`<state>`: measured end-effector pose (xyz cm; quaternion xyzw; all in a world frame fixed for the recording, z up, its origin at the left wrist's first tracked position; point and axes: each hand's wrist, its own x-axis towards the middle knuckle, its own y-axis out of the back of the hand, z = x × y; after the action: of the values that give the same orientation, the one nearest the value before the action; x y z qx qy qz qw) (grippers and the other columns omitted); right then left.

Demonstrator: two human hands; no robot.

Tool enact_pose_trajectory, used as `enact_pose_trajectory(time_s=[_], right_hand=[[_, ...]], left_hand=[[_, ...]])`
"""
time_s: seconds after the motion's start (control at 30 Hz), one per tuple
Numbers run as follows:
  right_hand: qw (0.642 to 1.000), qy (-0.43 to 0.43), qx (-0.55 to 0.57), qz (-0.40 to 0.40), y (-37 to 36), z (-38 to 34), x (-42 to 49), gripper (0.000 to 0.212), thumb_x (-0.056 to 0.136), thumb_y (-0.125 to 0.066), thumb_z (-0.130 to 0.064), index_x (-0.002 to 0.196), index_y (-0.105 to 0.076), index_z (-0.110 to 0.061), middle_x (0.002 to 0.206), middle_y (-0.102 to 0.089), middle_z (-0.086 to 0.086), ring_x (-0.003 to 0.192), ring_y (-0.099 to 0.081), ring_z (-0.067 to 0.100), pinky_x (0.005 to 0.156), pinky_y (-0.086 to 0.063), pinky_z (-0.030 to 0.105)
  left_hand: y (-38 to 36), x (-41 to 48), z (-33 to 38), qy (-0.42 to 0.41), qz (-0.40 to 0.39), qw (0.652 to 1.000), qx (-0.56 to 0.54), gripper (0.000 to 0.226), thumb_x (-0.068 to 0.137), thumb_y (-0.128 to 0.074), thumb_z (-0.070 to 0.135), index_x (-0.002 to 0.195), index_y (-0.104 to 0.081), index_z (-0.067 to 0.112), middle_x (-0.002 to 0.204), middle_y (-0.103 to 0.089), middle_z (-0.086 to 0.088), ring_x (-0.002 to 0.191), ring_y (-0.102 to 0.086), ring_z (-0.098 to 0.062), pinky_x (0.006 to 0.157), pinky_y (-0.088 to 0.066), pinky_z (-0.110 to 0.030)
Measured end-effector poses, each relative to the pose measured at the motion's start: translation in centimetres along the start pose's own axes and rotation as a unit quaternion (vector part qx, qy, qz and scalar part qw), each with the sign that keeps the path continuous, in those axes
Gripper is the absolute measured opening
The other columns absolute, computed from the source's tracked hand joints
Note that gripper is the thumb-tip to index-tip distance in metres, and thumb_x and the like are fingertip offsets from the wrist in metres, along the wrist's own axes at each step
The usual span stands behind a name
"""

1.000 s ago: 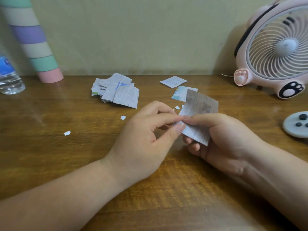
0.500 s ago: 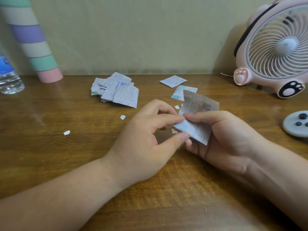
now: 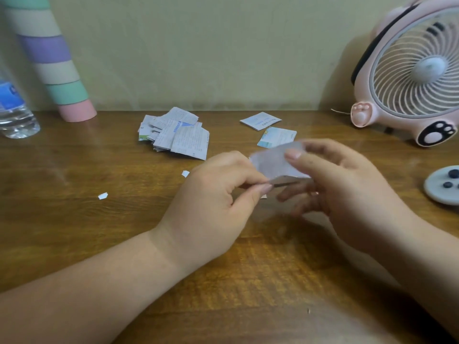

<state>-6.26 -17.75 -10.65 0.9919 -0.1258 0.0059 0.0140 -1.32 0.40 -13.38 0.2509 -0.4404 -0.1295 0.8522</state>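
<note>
A small printed slip of paper (image 3: 274,163) is held above the wooden table (image 3: 74,219), blurred by motion. My left hand (image 3: 216,197) pinches its lower edge between thumb and forefinger. My right hand (image 3: 337,189) holds the slip's upper right part, thumb on top and fingers underneath. The slip looks bent or folded over between the two hands. A pile of similar printed slips (image 3: 175,134) lies on the table behind my left hand.
Two more slips (image 3: 260,120) (image 3: 277,136) lie at the back, with tiny paper scraps (image 3: 102,195) on the left. A pink fan (image 3: 412,78) stands at the back right, a grey controller (image 3: 443,188) at the right edge. A striped tube (image 3: 49,60) and water bottle (image 3: 12,108) stand at the back left.
My right hand has shifted its hold higher on the slip and the slip has tipped flatter, folding over. My left hand's pinch has moved to the slip's lower edge.
</note>
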Motion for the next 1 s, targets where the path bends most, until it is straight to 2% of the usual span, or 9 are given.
enact_pose_trajectory(time_s=[0.17, 0.27, 0.43, 0.53, 0.6, 0.73, 0.83, 0.93, 1.0], right_hand=[[0.966, 0.19, -0.17, 0.032, 0.7, 0.2, 0.1, 0.055, 0.075, -0.071, -0.057, 0.122, -0.062, -0.03, 0.112, -0.071, -0.009, 0.106, -0.066, 0.001, 0.087, -0.052, 0.02], [0.935, 0.259, -0.24, -0.041, 0.9, 0.5, 0.1, 0.061, 0.076, -0.072, -0.056, 0.126, -0.061, -0.022, 0.117, -0.069, -0.009, 0.118, -0.063, 0.011, 0.103, -0.049, 0.038], [0.949, 0.227, -0.188, -0.112, 1.2, 0.5, 0.0, 0.039, 0.076, -0.084, -0.044, 0.105, -0.072, -0.021, 0.087, -0.077, 0.002, 0.075, -0.073, 0.013, 0.066, -0.06, 0.03], [0.962, 0.207, -0.133, -0.116, 1.3, 0.6, 0.3, 0.03, 0.073, -0.085, -0.026, 0.099, -0.074, -0.016, 0.077, -0.076, 0.005, 0.064, -0.068, 0.012, 0.058, -0.055, 0.023], [0.97, 0.177, -0.117, -0.115, 1.5, 0.4, 0.6, 0.022, 0.072, -0.085, -0.025, 0.088, -0.076, -0.014, 0.075, -0.076, 0.01, 0.063, -0.069, 0.017, 0.059, -0.056, 0.027], [0.978, 0.119, -0.059, -0.162, 1.9, 0.1, 0.8, 0.009, 0.072, -0.077, -0.012, 0.08, -0.075, -0.008, 0.081, -0.075, 0.022, 0.068, -0.072, 0.032, 0.066, -0.059, 0.045], [0.959, 0.203, -0.133, -0.143, 2.0, 0.3, 0.8, 0.011, 0.08, -0.082, -0.012, 0.077, -0.072, -0.011, 0.078, -0.073, 0.018, 0.07, -0.072, 0.038, 0.069, -0.058, 0.059], [0.92, 0.304, -0.219, -0.112, 2.1, 0.5, 0.8, 0.005, 0.082, -0.077, -0.016, 0.078, -0.074, -0.014, 0.08, -0.073, 0.008, 0.073, -0.07, 0.031, 0.069, -0.055, 0.055], [0.899, 0.35, -0.245, -0.09, 2.1, 0.5, 0.8, 0.006, 0.084, -0.077, -0.016, 0.08, -0.075, -0.013, 0.083, -0.073, 0.002, 0.079, -0.068, 0.029, 0.072, -0.053, 0.05]], left_hand=[[-0.4, -0.1, 0.0, 0.114, -0.02, 0.985, -0.125, 0.006, 0.086, -0.076, 0.015, 0.086, -0.079, 0.019, 0.084, -0.073, 0.008, 0.085, -0.069, -0.015, 0.078, -0.052, -0.027], [-0.5, 0.0, 0.6, 0.212, -0.035, 0.938, -0.272, 0.005, 0.084, -0.078, 0.009, 0.083, -0.08, 0.014, 0.082, -0.077, -0.008, 0.083, -0.073, -0.029, 0.087, -0.058, -0.049], [-0.2, 0.2, 1.0, 0.253, -0.027, 0.906, -0.34, 0.023, 0.077, -0.081, 0.0, 0.081, -0.08, 0.022, 0.07, -0.072, -0.008, 0.067, -0.066, -0.023, 0.078, -0.058, -0.047], [0.0, 0.2, 1.0, 0.266, -0.074, 0.889, -0.365, 0.068, 0.074, -0.08, 0.001, 0.133, -0.061, 0.029, 0.075, -0.063, -0.02, 0.076, -0.064, -0.05, 0.088, -0.055, -0.052], [0.0, 0.1, 1.0, 0.273, -0.088, 0.885, -0.366, 0.083, 0.076, -0.077, 0.001, 0.145, -0.042, 0.032, 0.076, -0.063, -0.018, 0.086, -0.062, -0.056, 0.094, -0.052, -0.057], [-0.2, 0.2, 1.1, 0.248, -0.042, 0.927, -0.278, 0.074, 0.08, -0.078, -0.007, 0.131, -0.046, 0.036, 0.079, -0.071, -0.008, 0.079, -0.068, -0.034, 0.083, -0.057, -0.045], [-0.3, 0.1, 0.6, 0.242, -0.01, 0.941, -0.237, 0.076, 0.078, -0.081, -0.005, 0.126, -0.046, 0.042, 0.087, -0.074, -0.002, 0.078, -0.069, -0.018, 0.08, -0.057, -0.031], [-0.3, -0.1, 0.1, 0.256, -0.007, 0.938, -0.235, 0.072, 0.083, -0.072, -0.008, 0.133, -0.043, 0.036, 0.098, -0.075, 0.0, 0.087, -0.072, -0.017, 0.082, -0.059, -0.034], [0.0, 0.4, 0.1, 0.315, 0.023, 0.903, -0.291, 0.06, 0.086, -0.063, -0.009, 0.133, -0.047, 0.026, 0.102, -0.072, -0.006, 0.086, -0.074, -0.021, 0.076, -0.06, -0.04]])
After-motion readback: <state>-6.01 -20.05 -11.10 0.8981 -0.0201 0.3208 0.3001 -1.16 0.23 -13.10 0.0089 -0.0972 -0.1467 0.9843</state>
